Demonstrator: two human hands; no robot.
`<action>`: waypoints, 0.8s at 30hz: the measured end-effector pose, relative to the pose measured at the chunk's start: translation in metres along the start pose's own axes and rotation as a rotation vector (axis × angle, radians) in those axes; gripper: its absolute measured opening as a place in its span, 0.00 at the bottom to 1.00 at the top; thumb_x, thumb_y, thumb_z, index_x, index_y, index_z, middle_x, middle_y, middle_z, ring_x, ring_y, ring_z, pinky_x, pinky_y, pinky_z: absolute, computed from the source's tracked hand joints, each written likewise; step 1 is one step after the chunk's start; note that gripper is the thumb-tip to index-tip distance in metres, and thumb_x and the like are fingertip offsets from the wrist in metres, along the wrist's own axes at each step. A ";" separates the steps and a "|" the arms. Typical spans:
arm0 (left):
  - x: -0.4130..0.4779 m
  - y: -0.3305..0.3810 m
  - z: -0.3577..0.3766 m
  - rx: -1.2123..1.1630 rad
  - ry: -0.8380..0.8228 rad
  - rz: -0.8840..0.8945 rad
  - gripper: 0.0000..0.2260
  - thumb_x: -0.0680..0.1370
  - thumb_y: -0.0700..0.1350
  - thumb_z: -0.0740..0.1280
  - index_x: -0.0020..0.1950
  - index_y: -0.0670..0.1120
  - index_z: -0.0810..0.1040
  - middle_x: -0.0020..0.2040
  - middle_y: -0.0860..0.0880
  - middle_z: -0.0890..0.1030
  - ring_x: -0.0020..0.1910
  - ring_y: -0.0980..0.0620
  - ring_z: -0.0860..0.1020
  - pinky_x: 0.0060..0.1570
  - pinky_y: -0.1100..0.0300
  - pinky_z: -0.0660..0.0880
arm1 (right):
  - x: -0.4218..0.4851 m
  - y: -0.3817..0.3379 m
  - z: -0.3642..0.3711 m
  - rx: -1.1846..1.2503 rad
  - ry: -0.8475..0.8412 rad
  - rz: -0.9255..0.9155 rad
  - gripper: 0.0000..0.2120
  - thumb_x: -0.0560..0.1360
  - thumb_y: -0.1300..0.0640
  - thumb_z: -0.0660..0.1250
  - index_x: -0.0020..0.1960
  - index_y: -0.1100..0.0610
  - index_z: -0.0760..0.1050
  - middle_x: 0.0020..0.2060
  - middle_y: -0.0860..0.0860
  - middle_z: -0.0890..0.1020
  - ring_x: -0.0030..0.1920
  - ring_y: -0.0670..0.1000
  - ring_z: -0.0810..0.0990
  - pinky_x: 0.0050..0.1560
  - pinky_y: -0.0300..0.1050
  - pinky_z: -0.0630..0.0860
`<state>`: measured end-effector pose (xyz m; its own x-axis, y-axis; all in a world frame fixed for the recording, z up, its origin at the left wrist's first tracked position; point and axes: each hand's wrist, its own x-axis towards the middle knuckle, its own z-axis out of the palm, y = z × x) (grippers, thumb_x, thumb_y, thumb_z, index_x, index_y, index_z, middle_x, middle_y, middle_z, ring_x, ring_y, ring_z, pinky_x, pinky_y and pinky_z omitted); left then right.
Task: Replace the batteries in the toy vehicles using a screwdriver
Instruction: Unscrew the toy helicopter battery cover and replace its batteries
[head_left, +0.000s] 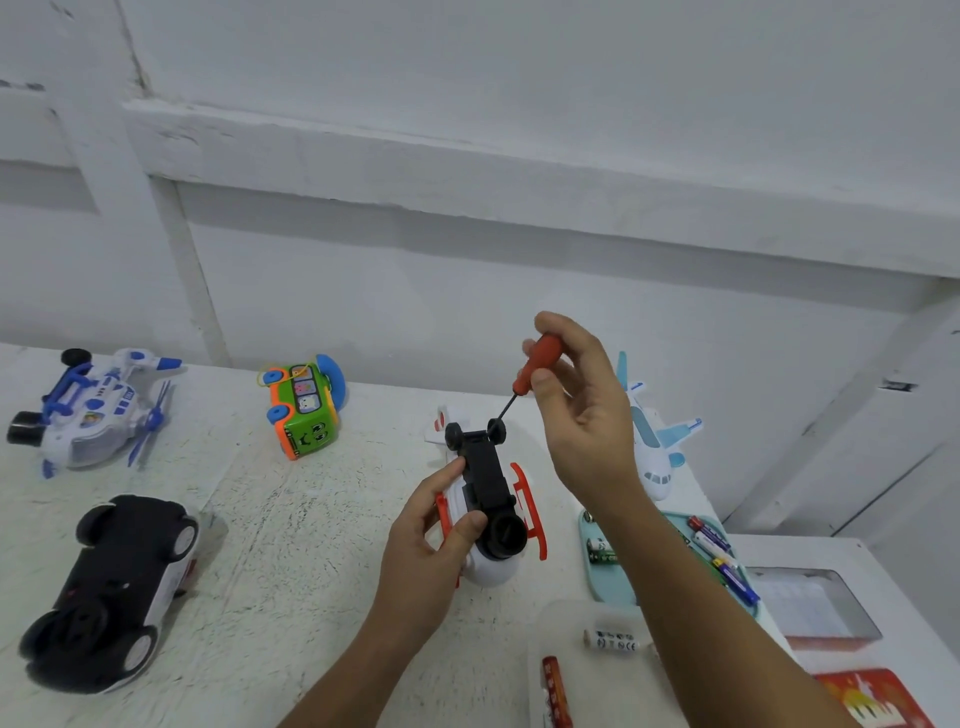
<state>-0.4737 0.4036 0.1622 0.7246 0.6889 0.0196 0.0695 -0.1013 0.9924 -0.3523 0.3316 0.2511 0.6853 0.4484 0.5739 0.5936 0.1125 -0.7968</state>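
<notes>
the left hand (441, 525) grips an upturned white toy helicopter (491, 564) with orange skids, thumb and fingers curled round its body, at the middle of the desk (311, 545). the right hand (582, 415), above and beyond it, pinches an orange-handled screwdriver (530, 371). its shaft slants down to the black underside by the small wheels; whether the tip touches cannot be told. bare desk lies left of the toy. farther left are an upturned black and white car (114, 587), a blue and white helicopter (93, 410) and, by the wall, a green bus (304, 410). to the right a white airplane (649, 441) stands, and a teal tray (613, 577) of batteries (727, 566) lies under the right forearm, near the desk's right edge.
</notes>
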 end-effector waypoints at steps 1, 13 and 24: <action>0.001 -0.001 0.000 -0.001 0.001 0.000 0.21 0.79 0.42 0.67 0.59 0.68 0.69 0.55 0.76 0.66 0.51 0.77 0.68 0.65 0.51 0.69 | 0.001 0.000 -0.001 0.023 -0.005 0.001 0.19 0.79 0.66 0.61 0.66 0.48 0.71 0.58 0.38 0.78 0.59 0.47 0.80 0.59 0.55 0.79; 0.006 -0.007 -0.001 0.001 -0.002 0.028 0.20 0.78 0.43 0.67 0.61 0.67 0.69 0.59 0.71 0.69 0.57 0.66 0.71 0.65 0.55 0.67 | 0.005 -0.003 0.002 -0.034 0.063 -0.046 0.18 0.75 0.58 0.69 0.60 0.43 0.73 0.54 0.42 0.77 0.55 0.44 0.80 0.52 0.46 0.82; 0.005 -0.005 -0.003 0.014 0.001 0.016 0.20 0.78 0.45 0.67 0.60 0.71 0.69 0.61 0.71 0.70 0.65 0.57 0.69 0.65 0.38 0.71 | 0.008 -0.006 0.006 -0.092 0.017 -0.018 0.20 0.74 0.56 0.70 0.63 0.42 0.71 0.52 0.44 0.76 0.52 0.41 0.78 0.50 0.37 0.80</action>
<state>-0.4721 0.4099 0.1580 0.7252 0.6876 0.0356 0.0676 -0.1226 0.9902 -0.3528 0.3395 0.2588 0.6803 0.4322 0.5919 0.6420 0.0383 -0.7658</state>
